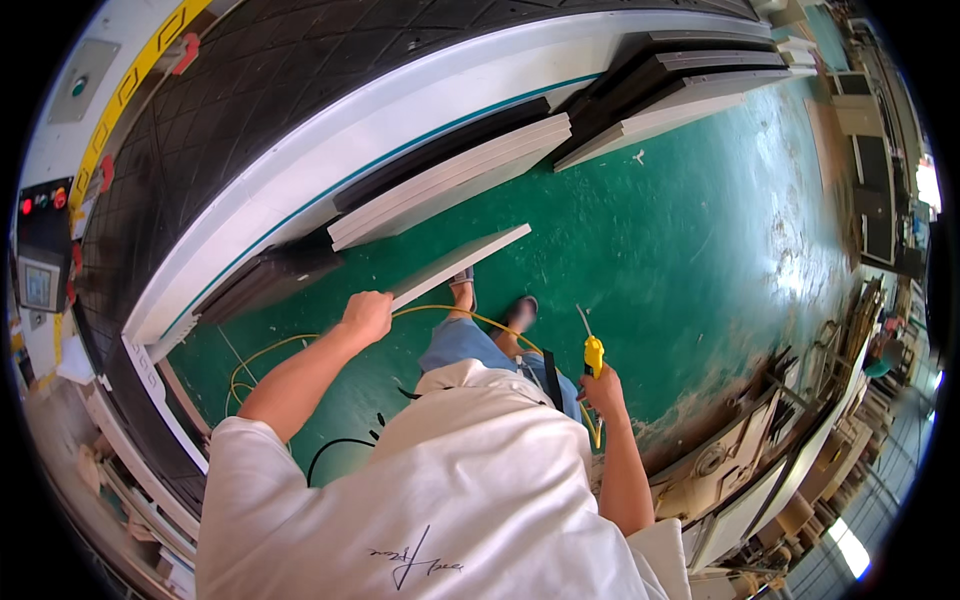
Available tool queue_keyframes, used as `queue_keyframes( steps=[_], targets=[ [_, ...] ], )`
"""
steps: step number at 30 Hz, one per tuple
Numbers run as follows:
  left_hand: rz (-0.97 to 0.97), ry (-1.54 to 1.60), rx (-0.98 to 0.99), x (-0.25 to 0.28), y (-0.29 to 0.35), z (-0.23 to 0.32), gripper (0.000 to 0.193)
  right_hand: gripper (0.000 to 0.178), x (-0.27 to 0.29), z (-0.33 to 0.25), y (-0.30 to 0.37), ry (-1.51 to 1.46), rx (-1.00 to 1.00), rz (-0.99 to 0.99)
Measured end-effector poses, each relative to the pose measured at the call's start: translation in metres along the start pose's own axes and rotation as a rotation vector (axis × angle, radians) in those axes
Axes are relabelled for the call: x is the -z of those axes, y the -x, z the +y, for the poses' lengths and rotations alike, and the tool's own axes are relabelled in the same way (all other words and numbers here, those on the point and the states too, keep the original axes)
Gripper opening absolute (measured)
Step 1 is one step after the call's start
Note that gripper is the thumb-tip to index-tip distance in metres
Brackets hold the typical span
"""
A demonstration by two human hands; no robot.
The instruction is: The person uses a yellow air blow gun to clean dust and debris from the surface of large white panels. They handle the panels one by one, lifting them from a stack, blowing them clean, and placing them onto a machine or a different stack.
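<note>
My left hand (368, 316) is closed on the near end of a pale flat panel (462, 262), which stands on edge and slants away to the right. In my right hand (603, 388) is a yellow air blow gun (594, 354), its thin metal nozzle pointing away from me. A yellow hose (440, 308) runs from the gun's side across my legs and loops to the left on the floor. Beyond the panel, a stack of pale panels (455, 180) leans against the white side of a long machine (300, 170).
More dark and pale panels (670, 100) lean farther right. Dark panels (270, 275) stand at the left. The floor (690, 230) is green. A control box with buttons (45, 250) sits at far left. Boards and scrap (740, 440) line the right, where another person (882, 358) is small and distant.
</note>
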State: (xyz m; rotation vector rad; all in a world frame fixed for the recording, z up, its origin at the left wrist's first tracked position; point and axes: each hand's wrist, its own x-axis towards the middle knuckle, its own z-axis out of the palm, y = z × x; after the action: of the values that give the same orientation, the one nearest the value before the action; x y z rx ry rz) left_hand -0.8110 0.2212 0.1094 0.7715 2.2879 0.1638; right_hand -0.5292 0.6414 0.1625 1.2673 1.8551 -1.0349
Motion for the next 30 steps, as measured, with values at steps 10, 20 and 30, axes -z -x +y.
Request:
queue_keyframes(
  steps=[10,20,30],
  targets=[
    [0.08,0.012,-0.037,-0.03,-0.082,0.013,0.018,0.022,-0.037,0.081,0.044,-0.485,-0.249,0.044],
    [0.189,0.043,-0.056,-0.031,-0.199,0.041,0.014,0.027,-0.053,0.105,0.069,-0.633,-0.356,0.037],
    [0.249,0.039,-0.02,-0.031,-0.254,0.042,0.021,0.023,-0.058,0.101,0.084,-0.71,-0.359,0.078]
  ],
)
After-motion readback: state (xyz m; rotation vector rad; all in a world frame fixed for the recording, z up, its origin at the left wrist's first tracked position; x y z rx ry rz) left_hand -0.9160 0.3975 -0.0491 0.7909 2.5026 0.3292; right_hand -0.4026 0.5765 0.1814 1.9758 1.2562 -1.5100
